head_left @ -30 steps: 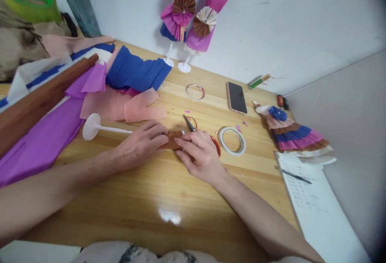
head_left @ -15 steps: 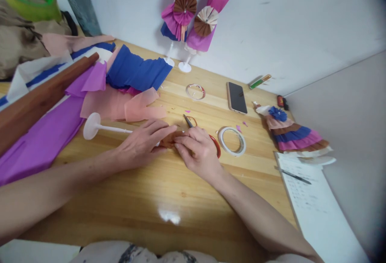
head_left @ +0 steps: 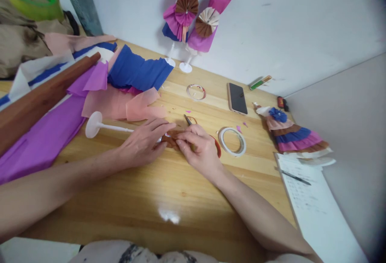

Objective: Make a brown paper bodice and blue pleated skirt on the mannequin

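— Head view: both hands are meeting at the middle of the table [head_left: 169, 190]. Left hand [head_left: 141, 144] is curling down over the near end of the white stand [head_left: 93, 124], which is lying flat, with the thumb pressing against the brown paper [head_left: 170, 139].
— Right hand?
— Right hand [head_left: 200, 152] is pinching that brown paper between thumb and forefinger, closed tight on it. Paper is sitting low on the wood between the two hands, touching both.
— Step, as you're reading it?
— Looks like gathering or wrapping the paper at the stand's end. Can't tell if it's going around the stick; fingers are hiding the joint.
— What's a further move asking for?
— My judgement: left pinning the stick so it isn't rolling, right working in small pinches. Scissors [head_left: 188, 120] are lying just behind the right hand, tape ring [head_left: 232, 141] just beside it, neither being held.
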`<action>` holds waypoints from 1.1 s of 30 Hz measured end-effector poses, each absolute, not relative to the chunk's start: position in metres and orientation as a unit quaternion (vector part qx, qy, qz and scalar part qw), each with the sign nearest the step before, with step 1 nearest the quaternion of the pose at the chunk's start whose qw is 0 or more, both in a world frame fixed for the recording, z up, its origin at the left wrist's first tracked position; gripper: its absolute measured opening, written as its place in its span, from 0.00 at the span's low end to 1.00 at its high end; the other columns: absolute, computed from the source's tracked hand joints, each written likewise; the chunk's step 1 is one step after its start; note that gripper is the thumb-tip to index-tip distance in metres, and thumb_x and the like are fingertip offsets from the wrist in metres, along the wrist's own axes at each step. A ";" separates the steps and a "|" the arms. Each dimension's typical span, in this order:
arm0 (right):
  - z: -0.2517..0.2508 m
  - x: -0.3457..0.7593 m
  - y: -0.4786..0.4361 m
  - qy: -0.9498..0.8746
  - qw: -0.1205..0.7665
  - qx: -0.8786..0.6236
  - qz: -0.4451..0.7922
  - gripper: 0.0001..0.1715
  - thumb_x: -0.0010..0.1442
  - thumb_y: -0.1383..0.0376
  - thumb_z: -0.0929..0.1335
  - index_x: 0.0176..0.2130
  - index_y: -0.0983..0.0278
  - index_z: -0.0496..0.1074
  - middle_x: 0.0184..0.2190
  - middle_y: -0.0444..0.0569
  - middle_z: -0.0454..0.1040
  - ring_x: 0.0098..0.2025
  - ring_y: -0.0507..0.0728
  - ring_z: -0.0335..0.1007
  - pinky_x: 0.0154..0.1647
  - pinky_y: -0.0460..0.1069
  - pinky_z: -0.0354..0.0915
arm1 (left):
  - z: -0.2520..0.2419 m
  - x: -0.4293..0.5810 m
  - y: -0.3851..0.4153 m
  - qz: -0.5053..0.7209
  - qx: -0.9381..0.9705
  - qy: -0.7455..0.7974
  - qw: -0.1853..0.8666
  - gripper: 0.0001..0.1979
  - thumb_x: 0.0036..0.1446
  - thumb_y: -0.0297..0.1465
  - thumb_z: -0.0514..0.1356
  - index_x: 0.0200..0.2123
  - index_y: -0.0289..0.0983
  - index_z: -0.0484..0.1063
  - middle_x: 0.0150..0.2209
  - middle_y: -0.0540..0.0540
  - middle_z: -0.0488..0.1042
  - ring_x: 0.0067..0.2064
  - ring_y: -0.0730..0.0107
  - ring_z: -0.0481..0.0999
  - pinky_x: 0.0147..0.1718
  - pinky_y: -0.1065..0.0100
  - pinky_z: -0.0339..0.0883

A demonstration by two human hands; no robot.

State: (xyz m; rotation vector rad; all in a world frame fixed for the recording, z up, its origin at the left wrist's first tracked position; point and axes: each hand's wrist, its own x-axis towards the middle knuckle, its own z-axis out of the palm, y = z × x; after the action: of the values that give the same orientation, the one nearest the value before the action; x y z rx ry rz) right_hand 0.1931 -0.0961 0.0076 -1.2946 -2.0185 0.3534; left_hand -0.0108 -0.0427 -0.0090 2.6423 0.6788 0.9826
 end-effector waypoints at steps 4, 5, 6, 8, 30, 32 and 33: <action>0.012 0.191 -0.094 -0.738 0.378 -0.530 0.178 0.09 0.63 0.70 0.66 0.30 0.63 0.72 0.26 0.45 0.68 0.32 0.54 0.66 0.32 0.50 0.64 | -0.010 -0.011 -0.042 0.337 0.902 0.236 0.132 0.21 0.59 0.22 0.57 0.56 0.33 0.64 0.50 0.37 0.76 0.52 0.59 0.76 0.50 0.58 0.73; 0.012 0.190 -0.093 -0.735 0.381 -0.531 0.180 0.09 0.62 0.70 0.67 0.29 0.63 0.72 0.26 0.45 0.68 0.31 0.53 0.66 0.32 0.49 0.63 | -0.010 -0.010 -0.042 0.335 0.901 0.240 0.135 0.21 0.58 0.22 0.57 0.56 0.33 0.64 0.50 0.37 0.76 0.52 0.59 0.76 0.50 0.59 0.72; 0.013 0.190 -0.093 -0.736 0.383 -0.529 0.178 0.09 0.62 0.70 0.67 0.29 0.63 0.71 0.26 0.45 0.68 0.31 0.53 0.66 0.32 0.49 0.63 | -0.011 -0.010 -0.042 0.334 0.900 0.244 0.137 0.22 0.58 0.22 0.57 0.56 0.33 0.64 0.50 0.37 0.76 0.52 0.59 0.76 0.50 0.59 0.72; 0.013 0.190 -0.093 -0.744 0.383 -0.523 0.166 0.09 0.63 0.70 0.66 0.30 0.63 0.72 0.26 0.45 0.68 0.31 0.53 0.66 0.32 0.49 0.63 | -0.010 -0.010 -0.042 0.334 0.898 0.249 0.139 0.22 0.57 0.21 0.57 0.56 0.34 0.65 0.50 0.38 0.76 0.51 0.59 0.76 0.49 0.59 0.72; 0.009 0.193 -0.103 -0.866 0.263 -0.417 -0.080 0.08 0.66 0.71 0.65 0.39 0.65 0.76 0.29 0.47 0.74 0.33 0.55 0.61 0.35 0.52 0.56 | -0.006 -0.011 -0.039 0.352 0.901 0.191 0.168 0.07 0.59 0.19 0.54 0.35 0.37 0.66 0.43 0.42 0.76 0.48 0.65 0.76 0.46 0.64 0.72; 0.008 0.193 -0.103 -0.869 0.263 -0.411 -0.077 0.08 0.66 0.72 0.66 0.38 0.66 0.76 0.29 0.47 0.74 0.33 0.55 0.62 0.35 0.53 0.56 | -0.005 -0.011 -0.039 0.348 0.900 0.198 0.174 0.08 0.59 0.19 0.54 0.36 0.37 0.66 0.43 0.42 0.76 0.50 0.64 0.76 0.47 0.63 0.72; 0.008 0.193 -0.104 -0.870 0.262 -0.411 -0.076 0.08 0.66 0.72 0.65 0.37 0.66 0.76 0.29 0.47 0.73 0.33 0.55 0.62 0.35 0.53 0.55 | -0.005 -0.011 -0.039 0.347 0.900 0.199 0.173 0.08 0.59 0.19 0.54 0.36 0.37 0.66 0.43 0.41 0.76 0.50 0.63 0.76 0.47 0.63 0.72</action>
State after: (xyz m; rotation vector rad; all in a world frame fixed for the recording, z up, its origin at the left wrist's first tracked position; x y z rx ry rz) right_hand 0.1931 -0.1035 0.0083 -1.1137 -2.3540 -0.2066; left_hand -0.0113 -0.0392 -0.0051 2.5524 0.5638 0.9851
